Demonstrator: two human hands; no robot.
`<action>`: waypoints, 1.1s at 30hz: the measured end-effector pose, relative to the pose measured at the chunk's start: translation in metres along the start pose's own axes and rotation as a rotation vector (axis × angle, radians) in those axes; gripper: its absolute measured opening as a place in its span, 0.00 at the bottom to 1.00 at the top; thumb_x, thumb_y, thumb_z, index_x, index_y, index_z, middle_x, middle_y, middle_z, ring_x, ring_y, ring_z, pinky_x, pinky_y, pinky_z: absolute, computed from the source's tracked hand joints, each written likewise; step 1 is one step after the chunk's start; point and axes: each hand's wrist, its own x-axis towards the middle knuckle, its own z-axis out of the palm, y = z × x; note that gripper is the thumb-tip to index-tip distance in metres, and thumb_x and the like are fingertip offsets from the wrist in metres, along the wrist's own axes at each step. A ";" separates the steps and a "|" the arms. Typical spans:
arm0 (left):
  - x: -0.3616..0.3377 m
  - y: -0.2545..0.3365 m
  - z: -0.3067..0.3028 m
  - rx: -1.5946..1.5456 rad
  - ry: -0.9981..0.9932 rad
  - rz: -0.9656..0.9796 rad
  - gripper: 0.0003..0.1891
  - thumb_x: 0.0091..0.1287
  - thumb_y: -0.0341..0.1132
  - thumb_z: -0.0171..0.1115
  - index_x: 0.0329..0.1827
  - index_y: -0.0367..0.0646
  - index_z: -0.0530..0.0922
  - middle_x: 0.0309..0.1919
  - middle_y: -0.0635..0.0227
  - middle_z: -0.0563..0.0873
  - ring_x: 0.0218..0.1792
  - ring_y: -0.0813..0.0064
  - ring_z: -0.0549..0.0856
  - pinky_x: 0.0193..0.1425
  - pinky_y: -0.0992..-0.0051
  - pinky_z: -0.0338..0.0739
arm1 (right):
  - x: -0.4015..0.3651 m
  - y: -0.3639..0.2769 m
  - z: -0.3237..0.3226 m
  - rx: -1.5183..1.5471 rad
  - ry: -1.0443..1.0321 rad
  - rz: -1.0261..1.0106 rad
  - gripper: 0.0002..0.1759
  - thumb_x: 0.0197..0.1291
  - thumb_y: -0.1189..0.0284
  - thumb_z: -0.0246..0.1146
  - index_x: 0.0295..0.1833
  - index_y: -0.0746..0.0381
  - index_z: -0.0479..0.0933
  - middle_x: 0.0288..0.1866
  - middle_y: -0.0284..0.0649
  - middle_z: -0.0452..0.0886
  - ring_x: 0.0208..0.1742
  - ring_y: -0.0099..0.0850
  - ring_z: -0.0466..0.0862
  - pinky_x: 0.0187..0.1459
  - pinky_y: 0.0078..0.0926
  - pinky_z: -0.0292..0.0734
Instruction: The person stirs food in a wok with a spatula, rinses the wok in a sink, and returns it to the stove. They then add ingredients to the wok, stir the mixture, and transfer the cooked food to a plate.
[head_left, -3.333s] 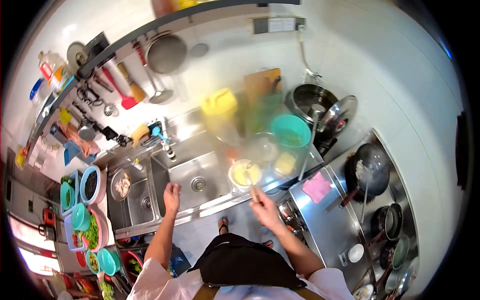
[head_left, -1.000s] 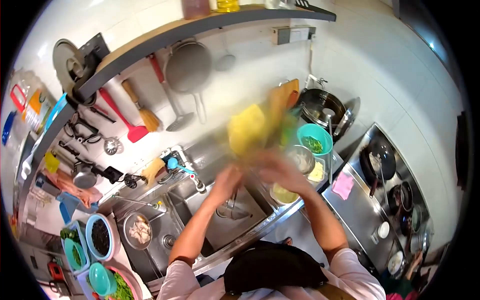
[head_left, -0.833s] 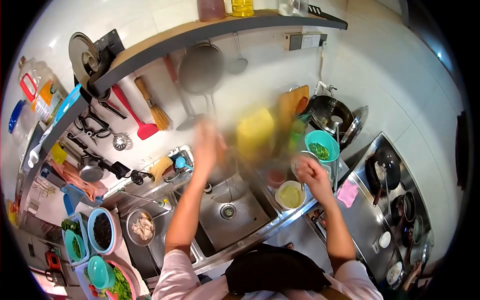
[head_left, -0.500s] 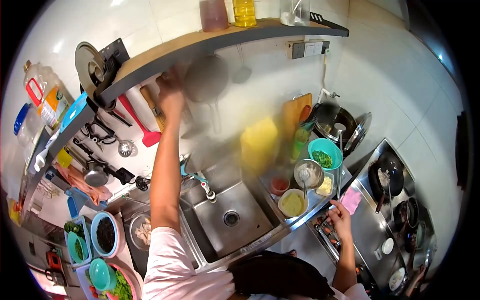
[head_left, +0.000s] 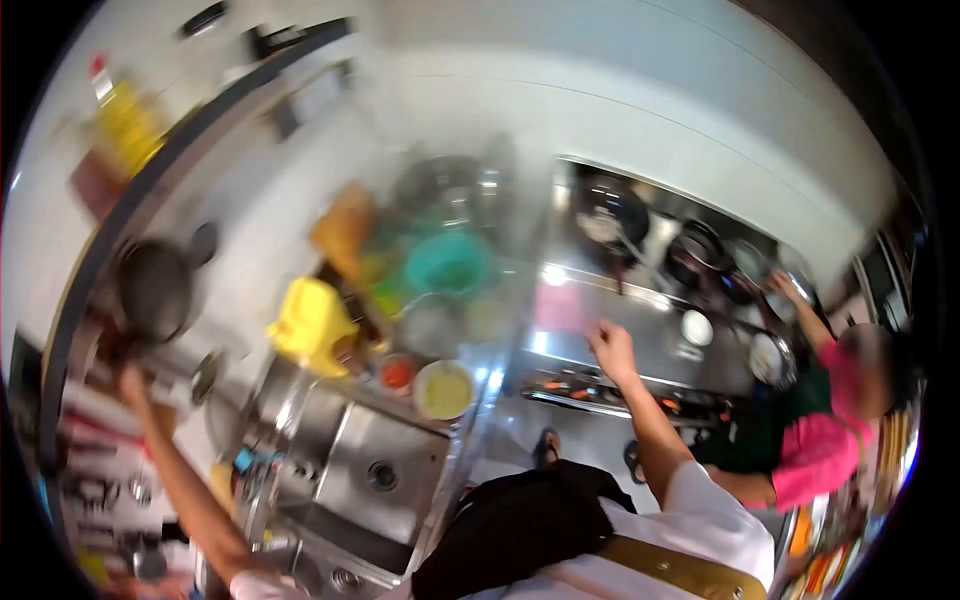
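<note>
My left hand (head_left: 132, 382) reaches up to the utensils hanging under the wall shelf, just below a dark frying pan (head_left: 155, 290). Motion smears its fingers, and I cannot tell whether they grip one of the handles there. A red spatula (head_left: 100, 428) hangs near that wrist. My right hand (head_left: 611, 350) hovers over the front of the steel stove counter (head_left: 640, 345), fingers curled in with nothing showing in them. Close beyond it lies a pink cloth (head_left: 560, 304).
A steel sink (head_left: 400, 430) lies between my arms. Behind it stand a yellow jug (head_left: 312, 325), a bowl of pale green food (head_left: 444, 388) and a blurred teal bowl (head_left: 447, 264). At the right, a person in pink (head_left: 820, 455) reaches toward pans beside a wok (head_left: 612, 208).
My view has swung right, bringing the stove and the other person into sight. My left hand stays by the hanging utensils; my right hand's fingers have curled in.
</note>
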 end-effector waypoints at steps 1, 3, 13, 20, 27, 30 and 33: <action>-0.041 0.033 -0.007 -0.043 0.130 0.171 0.28 0.71 0.58 0.49 0.32 0.40 0.82 0.24 0.59 0.83 0.25 0.65 0.79 0.34 0.64 0.76 | 0.016 0.014 -0.015 -0.074 0.155 0.017 0.12 0.61 0.68 0.61 0.46 0.64 0.81 0.26 0.46 0.80 0.29 0.42 0.81 0.36 0.37 0.75; -0.078 0.067 -0.013 0.013 0.480 0.359 0.27 0.71 0.55 0.53 0.50 0.34 0.77 0.42 0.49 0.83 0.44 0.55 0.82 0.49 0.60 0.76 | 0.056 0.049 -0.041 -0.201 0.388 0.032 0.12 0.62 0.67 0.61 0.44 0.63 0.82 0.33 0.50 0.82 0.37 0.49 0.83 0.41 0.42 0.76; -0.526 0.327 0.211 -0.755 -0.076 0.453 0.16 0.71 0.29 0.52 0.60 0.32 0.72 0.56 0.56 0.79 0.57 0.65 0.78 0.64 0.66 0.71 | 0.232 0.269 -0.067 -0.607 -0.134 0.290 0.20 0.58 0.70 0.57 0.56 0.64 0.75 0.49 0.56 0.83 0.50 0.56 0.82 0.52 0.52 0.76; -0.834 0.379 0.443 -0.181 -1.350 0.724 0.17 0.59 0.28 0.57 0.53 0.42 0.78 0.48 0.51 0.84 0.51 0.50 0.82 0.55 0.56 0.77 | 0.239 0.256 -0.125 -0.523 -0.193 0.096 0.14 0.61 0.73 0.53 0.51 0.64 0.75 0.44 0.60 0.82 0.47 0.57 0.82 0.48 0.54 0.76; -0.875 0.354 0.536 0.214 -1.391 0.939 0.22 0.50 0.34 0.73 0.48 0.40 0.77 0.45 0.52 0.85 0.49 0.51 0.85 0.51 0.56 0.80 | 0.230 0.216 -0.172 -0.760 -0.385 0.131 0.13 0.64 0.69 0.56 0.50 0.61 0.76 0.41 0.58 0.83 0.47 0.58 0.82 0.48 0.53 0.77; -0.867 0.350 0.543 0.199 -1.391 1.046 0.20 0.54 0.33 0.71 0.50 0.39 0.77 0.42 0.51 0.87 0.43 0.50 0.88 0.45 0.56 0.83 | 0.235 0.224 -0.161 -0.675 -0.259 0.193 0.14 0.63 0.69 0.57 0.53 0.60 0.77 0.40 0.59 0.83 0.45 0.59 0.83 0.48 0.54 0.77; -0.870 0.348 0.547 0.287 -1.331 1.090 0.14 0.61 0.32 0.63 0.49 0.39 0.78 0.43 0.52 0.87 0.43 0.52 0.88 0.45 0.57 0.83 | 0.243 0.232 -0.145 -0.580 -0.146 0.166 0.15 0.63 0.69 0.57 0.54 0.59 0.77 0.39 0.59 0.83 0.43 0.59 0.83 0.47 0.55 0.77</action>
